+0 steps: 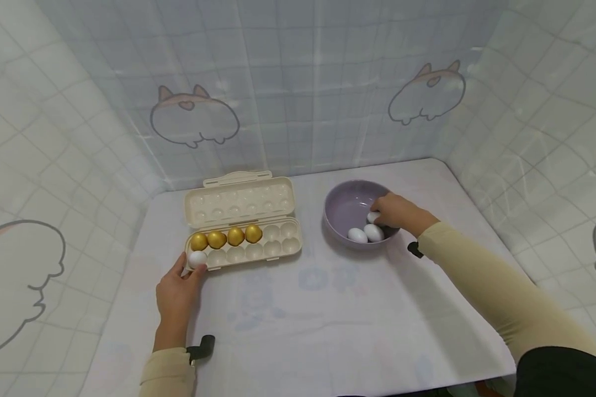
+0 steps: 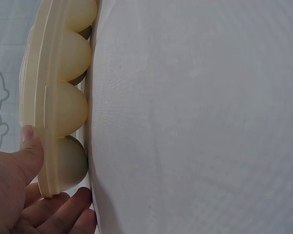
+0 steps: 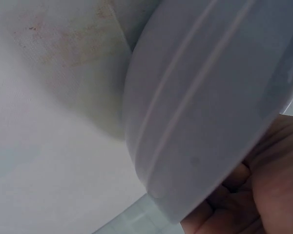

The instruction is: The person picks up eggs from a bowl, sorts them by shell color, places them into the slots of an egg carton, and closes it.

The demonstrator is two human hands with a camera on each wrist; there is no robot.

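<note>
A cream egg carton point(image 1: 248, 256) lies with its lid raised on the left of the table. Several gold eggs point(image 1: 235, 236) fill the left part of its back row, and one white egg point(image 1: 197, 259) sits in the front-left cup. My left hand point(image 1: 177, 295) grips that front-left corner; in the left wrist view its thumb lies on the rim and the fingers curl round the end. Inside the purple bowl point(image 1: 339, 212), my right hand point(image 1: 396, 212) pinches a white egg point(image 1: 373, 217). Two more white eggs point(image 1: 357, 235) rest beside it. The bowl's wall hides the right fingertips in the right wrist view.
A pale cloth covers the table point(image 1: 298, 331). Tile-patterned curtains point(image 1: 298, 99) with cartoon drawings enclose the back and both sides. The carton's lid point(image 1: 239, 201) leans back toward the rear curtain. A gap of table lies between carton and bowl.
</note>
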